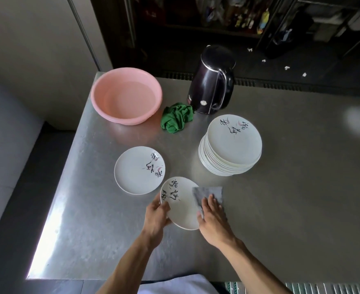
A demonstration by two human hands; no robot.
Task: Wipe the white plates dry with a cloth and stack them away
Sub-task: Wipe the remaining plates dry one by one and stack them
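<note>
Currently: one white plate (pixel 180 209) is held at the near edge of the steel table (pixel 291 198), with a grey cloth (pixel 208 193) applied to its right rim.

Left hand (pixel 156 216) grips the plate's left rim, thumb curled over the printed upper face; the fingers below are hidden. Right hand (pixel 213 218) lies palm down with fingers straight and slightly spread, pressing the grey cloth flat against the plate's right edge. Both forearms enter from the bottom of the view and converge on the plate. A single plate (pixel 139 170) lies flat on the table just beyond the left hand, apart from the held one. A stack of plates (pixel 231 145) stands further back to the right. Behind these are a pink basin (pixel 126 95), a crumpled green cloth (pixel 178 117) and a black kettle (pixel 212 81).
</note>
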